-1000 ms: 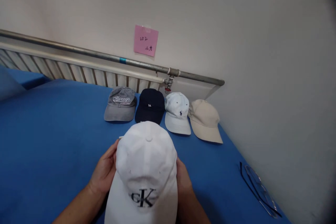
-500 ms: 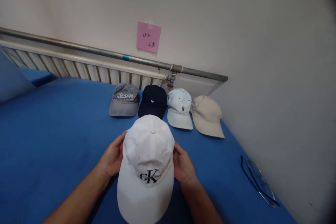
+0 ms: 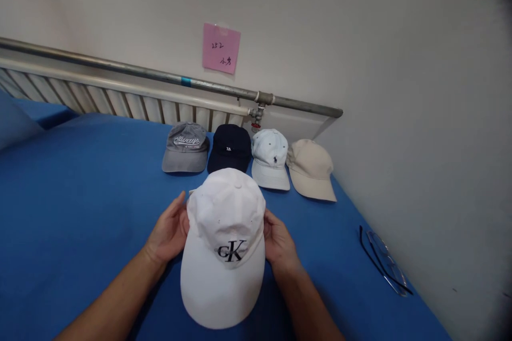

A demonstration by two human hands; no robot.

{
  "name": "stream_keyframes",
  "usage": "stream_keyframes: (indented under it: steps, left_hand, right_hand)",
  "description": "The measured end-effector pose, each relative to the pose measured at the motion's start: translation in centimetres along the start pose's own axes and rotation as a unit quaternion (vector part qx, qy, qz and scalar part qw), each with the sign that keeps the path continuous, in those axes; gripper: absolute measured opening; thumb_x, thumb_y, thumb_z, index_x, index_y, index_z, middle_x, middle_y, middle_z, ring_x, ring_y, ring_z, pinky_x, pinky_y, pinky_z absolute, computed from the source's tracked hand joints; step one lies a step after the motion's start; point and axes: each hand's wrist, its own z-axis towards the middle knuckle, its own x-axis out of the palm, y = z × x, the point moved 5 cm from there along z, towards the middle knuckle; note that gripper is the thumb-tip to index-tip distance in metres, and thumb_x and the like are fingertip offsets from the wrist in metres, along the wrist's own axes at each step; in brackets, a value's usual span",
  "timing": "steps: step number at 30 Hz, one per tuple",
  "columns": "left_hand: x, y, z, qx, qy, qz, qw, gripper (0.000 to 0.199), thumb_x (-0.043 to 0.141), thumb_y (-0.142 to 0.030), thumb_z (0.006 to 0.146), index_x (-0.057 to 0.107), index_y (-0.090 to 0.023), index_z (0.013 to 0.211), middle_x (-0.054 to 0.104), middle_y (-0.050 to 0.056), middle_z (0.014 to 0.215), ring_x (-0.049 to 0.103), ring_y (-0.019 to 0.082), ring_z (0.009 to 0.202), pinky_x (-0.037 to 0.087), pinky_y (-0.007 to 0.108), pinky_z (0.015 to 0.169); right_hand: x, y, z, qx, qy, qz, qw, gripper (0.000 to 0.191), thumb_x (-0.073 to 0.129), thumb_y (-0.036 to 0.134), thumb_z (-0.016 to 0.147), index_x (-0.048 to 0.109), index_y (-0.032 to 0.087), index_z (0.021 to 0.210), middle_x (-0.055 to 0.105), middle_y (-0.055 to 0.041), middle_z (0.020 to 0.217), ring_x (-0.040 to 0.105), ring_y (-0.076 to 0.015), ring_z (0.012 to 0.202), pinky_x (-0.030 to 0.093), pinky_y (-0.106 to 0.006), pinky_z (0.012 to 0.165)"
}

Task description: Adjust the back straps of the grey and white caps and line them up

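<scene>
A white baseball cap (image 3: 224,213) with a black CK logo is between my hands, its brim toward me. My left hand (image 3: 167,232) grips the cap's left side, fingertips partly hidden behind it. On the opposite side, my right hand (image 3: 279,240) holds the edge, its fingers tucked behind the crown. Beyond it stands a row of caps: a grey cap (image 3: 186,149) with white lettering, a navy cap (image 3: 229,144), a pale blue cap (image 3: 270,154) with a small dark emblem, and a beige cap (image 3: 314,165). The white cap's top overlaps the navy cap's brim in view.
Blue cloth (image 3: 96,197) covers the surface beneath the caps. Eyeglasses (image 3: 386,264) lie near its right edge by the wall. Behind are a radiator (image 3: 116,98), a metal pipe (image 3: 140,71) and a valve (image 3: 256,117). A pink note (image 3: 221,48) is taped to the wall.
The white cap has tilted slightly, so more of its brim shows. Both hands stay at its sides. The whole scene has shifted a little up and left in view.
</scene>
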Motion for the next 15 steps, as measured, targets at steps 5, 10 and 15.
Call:
stream_keyframes:
  steps: [5,10,15]
  left_hand:
    - [1.0,1.2,-1.9,-0.071,0.06,0.004,0.996,0.046,0.046,-0.044,0.093,0.06,-0.018,0.127,0.076,0.011,0.102,0.065,0.031,0.111,0.046,0.043,0.1]
    - [0.8,0.9,-1.9,-0.039,0.011,-0.059,0.997,0.042,0.039,-0.042,0.095,0.074,-0.022,0.103,0.072,0.002,0.058,0.074,0.027,0.083,0.053,0.039,0.09]
    - [0.8,0.7,-1.1,0.032,-0.052,-0.075,0.995,0.049,0.026,-0.026,0.1,0.075,-0.021,0.096,0.07,0.001,0.054,0.074,0.022,0.077,0.054,0.035,0.089]
  right_hand:
    - [0.8,-0.8,-0.4,0.041,-0.008,0.007,0.999,0.005,0.069,0.014,0.073,0.07,0.018,0.077,0.076,-0.0012,0.074,0.072,-0.0217,0.086,0.056,-0.036,0.085]
    - [1.4,-1.6,-1.2,0.04,-0.004,0.031,0.999,0.013,0.07,0.014,0.071,0.071,0.018,0.083,0.076,-0.0017,0.078,0.071,-0.0234,0.091,0.057,-0.037,0.084]
    - [0.6,-0.4,-0.7,-0.029,-0.02,0.07,0.997,0.017,0.072,0.011,0.067,0.07,0.021,0.081,0.076,0.0007,0.077,0.071,-0.0216,0.09,0.056,-0.035,0.085]
